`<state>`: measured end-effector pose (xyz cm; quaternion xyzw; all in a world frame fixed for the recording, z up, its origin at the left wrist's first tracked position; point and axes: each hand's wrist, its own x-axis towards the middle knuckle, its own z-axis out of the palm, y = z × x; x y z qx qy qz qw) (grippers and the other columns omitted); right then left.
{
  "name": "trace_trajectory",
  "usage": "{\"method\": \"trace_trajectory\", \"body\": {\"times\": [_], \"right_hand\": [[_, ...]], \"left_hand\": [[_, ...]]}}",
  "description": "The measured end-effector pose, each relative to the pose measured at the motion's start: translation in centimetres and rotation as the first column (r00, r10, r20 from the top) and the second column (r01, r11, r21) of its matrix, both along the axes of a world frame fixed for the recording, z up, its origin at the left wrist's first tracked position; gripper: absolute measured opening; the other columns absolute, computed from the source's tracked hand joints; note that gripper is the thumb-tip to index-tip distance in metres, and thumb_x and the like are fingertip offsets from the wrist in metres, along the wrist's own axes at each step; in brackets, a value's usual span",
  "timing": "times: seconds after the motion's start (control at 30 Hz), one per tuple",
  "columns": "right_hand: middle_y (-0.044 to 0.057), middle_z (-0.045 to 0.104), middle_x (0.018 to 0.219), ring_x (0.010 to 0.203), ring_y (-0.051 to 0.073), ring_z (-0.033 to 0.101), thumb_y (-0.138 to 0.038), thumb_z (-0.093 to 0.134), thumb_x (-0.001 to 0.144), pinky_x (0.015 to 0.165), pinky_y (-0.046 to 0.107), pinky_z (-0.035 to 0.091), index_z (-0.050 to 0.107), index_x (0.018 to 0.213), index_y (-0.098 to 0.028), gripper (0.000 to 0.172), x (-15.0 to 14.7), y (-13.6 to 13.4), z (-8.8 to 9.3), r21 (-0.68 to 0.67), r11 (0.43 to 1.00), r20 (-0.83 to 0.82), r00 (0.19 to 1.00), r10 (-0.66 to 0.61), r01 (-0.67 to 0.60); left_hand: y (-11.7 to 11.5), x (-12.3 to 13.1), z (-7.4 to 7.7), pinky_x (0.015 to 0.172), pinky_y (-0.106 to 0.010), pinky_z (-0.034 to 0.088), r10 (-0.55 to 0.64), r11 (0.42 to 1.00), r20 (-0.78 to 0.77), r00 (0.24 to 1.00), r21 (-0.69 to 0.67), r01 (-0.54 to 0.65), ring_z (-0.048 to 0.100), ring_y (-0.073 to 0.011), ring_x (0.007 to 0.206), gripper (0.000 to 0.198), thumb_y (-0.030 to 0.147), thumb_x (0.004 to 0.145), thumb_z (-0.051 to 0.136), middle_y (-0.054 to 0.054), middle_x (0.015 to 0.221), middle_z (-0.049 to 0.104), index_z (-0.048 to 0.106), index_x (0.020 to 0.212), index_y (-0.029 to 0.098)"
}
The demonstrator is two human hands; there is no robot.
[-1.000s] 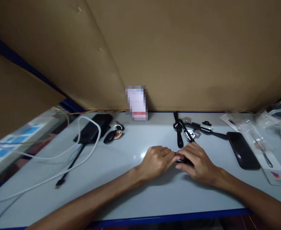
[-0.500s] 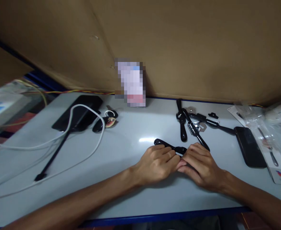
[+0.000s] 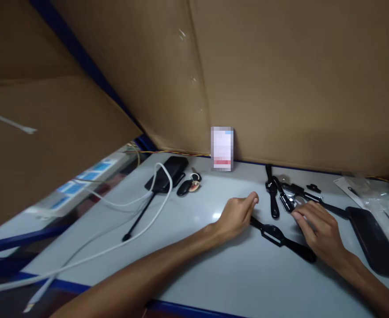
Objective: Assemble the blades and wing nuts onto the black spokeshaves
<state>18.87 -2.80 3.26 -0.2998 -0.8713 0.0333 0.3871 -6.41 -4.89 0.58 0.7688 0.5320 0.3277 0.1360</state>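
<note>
My left hand (image 3: pixel 236 216) is closed round one handle of a black spokeshave body (image 3: pixel 282 242), which slants to the right just above the table. Its open frame and the other handle show. My right hand (image 3: pixel 323 232) has its fingers pinched at the near handle of a second spokeshave (image 3: pixel 284 196), and covers that handle. To the left of this one lies another spokeshave (image 3: pixel 272 194). Behind my right hand are a further black spokeshave body (image 3: pixel 333 208), a small black clamp plate (image 3: pixel 313 188) and some shiny small parts, partly hidden.
A black phone (image 3: pixel 375 243) and clear plastic packaging (image 3: pixel 376 194) lie at the right. A blurred-out screen (image 3: pixel 222 150) leans on the brown back panel. On the left are keys (image 3: pixel 185 187), a black device (image 3: pixel 168 174), a white cable (image 3: pixel 141 234) and a power strip (image 3: pixel 81 185).
My hands were together over the spokeshave body; now my right hand has let go of it and reached to the second spokeshave. The view has swung left.
</note>
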Motion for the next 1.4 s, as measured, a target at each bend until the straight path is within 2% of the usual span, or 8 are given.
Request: {"method": "trace_trajectory", "body": {"times": [0.13,0.33,0.43,0.53,0.73,0.93,1.17,1.4], "right_hand": [[0.006,0.070,0.089,0.083,0.023,0.064,-0.018,0.051,0.104,0.078,0.037,0.050,0.063,0.103,-0.019,0.012,-2.0,1.3,1.0,0.013,0.999,0.157,0.987,-0.043,0.042],[0.016,0.069,0.122,0.109,0.031,0.065,-0.011,0.050,0.098,0.089,0.044,0.057,0.057,0.132,-0.014,0.035,-10.1,6.9,5.2,0.072,0.996,0.394,0.917,-0.071,0.047],[0.019,0.048,0.155,0.120,0.033,0.062,-0.009,0.049,0.097,0.088,0.045,0.059,0.065,0.115,-0.014,0.024,-14.0,10.1,6.4,0.093,0.995,0.434,0.899,-0.065,0.027],[0.016,0.043,0.161,0.116,0.033,0.065,-0.009,0.052,0.096,0.080,0.042,0.061,0.068,0.098,-0.015,0.018,-16.6,12.3,6.7,0.090,0.996,0.461,0.887,-0.037,-0.006],[0.016,0.058,0.148,0.114,0.032,0.067,-0.005,0.057,0.092,0.078,0.040,0.059,0.070,0.101,-0.015,0.019,-17.9,13.0,5.4,0.066,0.997,0.443,0.896,0.014,-0.049],[0.003,0.072,0.092,0.081,0.016,0.069,-0.032,0.061,0.102,0.079,0.036,0.058,0.068,0.096,-0.015,0.019,-17.0,13.3,4.2,-0.026,1.000,0.312,0.950,-0.006,0.015],[0.000,0.070,0.077,0.070,0.019,0.067,-0.017,0.053,0.098,0.072,0.032,0.050,0.053,0.137,-0.015,0.039,-19.0,16.3,4.7,-0.119,0.992,0.088,0.995,-0.039,0.050],[0.005,0.071,0.082,0.073,0.024,0.066,-0.021,0.056,0.092,0.074,0.034,0.048,0.052,0.137,-0.018,0.045,-20.5,17.4,3.5,-0.142,0.990,0.025,0.999,0.025,-0.021]], "left_hand": [[0.5,0.1,0.2,0.051,-0.025,0.031,0.025,0.995,0.051,0.998,-0.097,-0.020,0.040,-0.0153,0.045,0.031,0.026,0.106,0.030,0.008,0.051,0.036,0.059,0.096,0.024],[0.7,0.1,0.1,0.058,-0.027,0.037,0.031,0.995,0.090,0.995,-0.101,-0.021,0.052,-0.0186,0.055,0.029,0.024,0.106,0.029,0.006,0.060,0.048,0.057,0.115,0.023],[0.6,0.3,0.1,0.072,-0.030,0.046,0.014,0.997,0.070,0.997,-0.075,-0.008,0.062,-0.0209,0.076,0.024,0.025,0.106,0.034,-0.001,0.081,0.063,0.055,0.117,0.022],[0.6,0.4,0.0,0.084,-0.035,0.050,-0.025,0.998,0.020,0.999,-0.058,0.027,0.064,-0.0240,0.094,0.017,0.027,0.105,0.043,-0.007,0.098,0.067,0.058,0.109,0.020],[0.5,0.6,0.1,0.089,-0.037,0.052,-0.107,0.994,-0.083,0.991,-0.040,0.104,0.063,-0.0255,0.101,0.014,0.030,0.103,0.055,-0.006,0.101,0.068,0.063,0.103,0.019],[0.3,0.7,0.2,0.093,-0.040,0.051,-0.159,0.987,-0.142,0.977,-0.027,0.157,0.062,-0.0269,0.104,0.017,0.032,0.103,0.056,-0.008,0.107,0.069,0.065,0.108,0.018],[0.2,0.6,0.4,0.091,-0.038,0.051,-0.174,0.985,-0.154,0.973,-0.034,0.171,0.061,-0.0253,0.103,0.019,0.031,0.105,0.054,-0.008,0.104,0.068,0.067,0.107,0.018],[0.2,0.7,0.6,0.088,-0.036,0.050,-0.176,0.984,-0.176,0.969,-0.047,0.170,0.060,-0.0245,0.098,0.021,0.032,0.105,0.055,-0.007,0.100,0.067,0.070,0.103,0.018]]}}
